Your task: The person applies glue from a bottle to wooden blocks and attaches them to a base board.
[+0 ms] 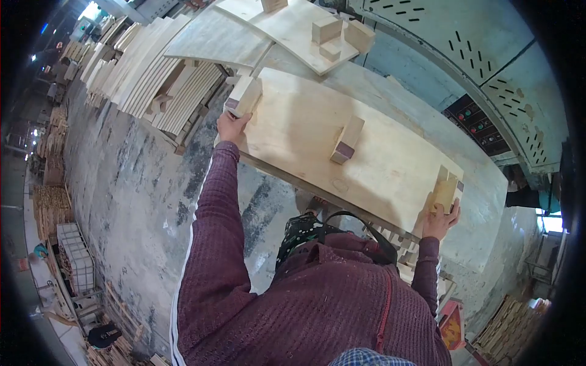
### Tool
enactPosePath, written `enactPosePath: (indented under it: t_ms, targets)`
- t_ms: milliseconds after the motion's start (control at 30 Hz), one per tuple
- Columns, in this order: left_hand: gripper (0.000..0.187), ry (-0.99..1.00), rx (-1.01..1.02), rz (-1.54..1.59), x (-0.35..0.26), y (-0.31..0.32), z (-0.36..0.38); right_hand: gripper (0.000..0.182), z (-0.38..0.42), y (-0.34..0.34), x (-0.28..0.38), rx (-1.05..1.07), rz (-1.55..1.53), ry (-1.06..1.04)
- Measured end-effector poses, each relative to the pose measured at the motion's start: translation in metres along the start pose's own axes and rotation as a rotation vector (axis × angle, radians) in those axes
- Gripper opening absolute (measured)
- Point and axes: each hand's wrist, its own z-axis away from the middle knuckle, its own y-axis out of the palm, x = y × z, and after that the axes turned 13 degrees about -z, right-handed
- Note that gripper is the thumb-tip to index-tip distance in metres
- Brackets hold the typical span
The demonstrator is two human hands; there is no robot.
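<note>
A long, pale plywood panel [293,122] lies flat in front of me, with a wooden block near each end and one at its middle. My left hand [231,127] is closed on the near end of the left block [245,94], at the panel's corner. At the other end, the fingers of my right hand [438,221] wrap the near end of the right block [445,190]. The middle block [348,140] stands apart from both hands; its near end is dark purple. Some fingertips are hidden behind the blocks.
Another panel [299,43] with several blocks lies beyond mine. A machine [470,36] with a button panel [476,124] stands at the upper right. Stacked boards [146,61] sit at the upper left. Along the left side are wood stacks and a caged white container [76,259].
</note>
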Motion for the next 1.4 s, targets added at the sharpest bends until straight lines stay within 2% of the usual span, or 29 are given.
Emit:
enactPosePath:
  t_ms: [67,100,167,267,300,367,500,567,667,700,767,800,867,900,933,967,1000,1033,1067,1100,1167,1233,1300,1333,1400]
  targets:
    - [0.045,-0.010,-0.134,-0.219,0.006,0.006,-0.004,0.038,-0.001,0.001,0.002,0.000,0.014,0.007]
    - [0.045,-0.013,-0.128,-0.220,0.017,0.013,-0.010,0.038,-0.001,-0.001,0.003,0.007,0.011,0.005]
    - [0.053,-0.012,-0.237,-0.068,0.049,0.025,-0.022,0.039,0.000,-0.003,0.001,0.015,0.012,0.000]
    - [0.048,-0.022,-0.256,-0.002,0.060,0.019,-0.030,0.040,0.001,-0.001,-0.004,0.022,-0.008,-0.012]
    - [0.047,-0.025,-0.262,0.020,0.059,0.018,-0.030,0.040,0.000,-0.001,-0.004,0.017,-0.013,-0.024]
    - [0.041,-0.074,-0.205,0.273,0.044,0.004,-0.018,0.040,0.002,-0.002,-0.002,0.021,-0.015,-0.030]
    - [0.040,-0.045,-0.155,0.329,0.021,0.000,-0.003,0.041,-0.001,-0.001,0.003,0.023,-0.001,0.008]
    - [0.043,-0.047,-0.232,-0.139,-0.013,-0.007,0.013,0.041,-0.001,0.000,0.004,0.019,0.005,0.007]
    - [0.042,-0.022,-0.213,-0.116,0.032,0.005,-0.007,0.043,-0.002,0.003,0.003,0.030,0.071,0.022]
    - [0.042,-0.027,-0.215,-0.116,0.029,0.007,-0.003,0.044,0.000,0.002,0.001,0.045,0.041,0.037]
    - [0.039,0.084,-0.175,0.110,0.011,0.010,0.005,0.045,-0.001,0.000,0.001,0.058,0.016,0.054]
    - [0.039,0.086,-0.170,0.113,0.007,0.004,0.004,0.047,-0.001,-0.001,0.001,0.073,0.029,0.031]
    - [0.046,0.048,0.029,0.301,0.000,-0.013,0.002,0.049,-0.003,-0.004,0.004,0.084,0.048,0.018]
    - [0.046,0.051,0.039,0.302,-0.008,-0.025,0.003,0.053,-0.004,-0.009,0.007,0.120,0.065,0.014]
    - [0.045,0.073,0.162,0.350,-0.019,-0.042,0.006,0.058,-0.008,-0.014,0.012,0.156,0.081,0.009]
    - [0.045,0.094,0.281,0.397,-0.029,-0.054,0.007,0.058,-0.015,-0.019,0.028,0.153,0.084,0.012]
    - [0.045,0.096,0.283,0.399,-0.034,-0.061,0.007,0.063,-0.026,-0.025,0.057,0.072,0.035,0.047]
    - [0.047,0.096,0.390,0.467,-0.037,-0.067,0.010,0.069,-0.037,-0.031,0.087,-0.005,-0.014,0.082]
    - [0.049,0.088,0.499,0.534,-0.037,-0.072,0.016,0.075,-0.050,-0.038,0.120,-0.001,-0.169,-0.038]
    - [0.049,0.076,0.501,0.531,-0.040,-0.070,0.026,0.081,-0.064,-0.044,0.157,0.004,-0.326,-0.157]
    - [0.052,0.092,0.437,0.757,-0.057,-0.051,0.047,0.089,-0.080,-0.053,0.232,0.254,-0.819,-0.193]
    - [0.049,0.086,0.524,0.824,-0.064,-0.035,0.075,0.097,-0.082,-0.062,0.298,0.639,-1.001,-0.116]
    - [0.042,0.075,0.601,0.900,-0.070,-0.024,0.102,0.101,-0.073,-0.038,0.319,0.758,-1.096,-0.379]
    - [0.042,0.074,0.581,0.903,-0.070,-0.019,0.113,0.101,-0.067,-0.030,0.326,0.769,-1.097,-0.396]
    - [0.044,-0.027,0.703,1.032,-0.069,-0.015,0.126,0.101,-0.053,-0.019,0.341,0.726,-1.179,-0.346]
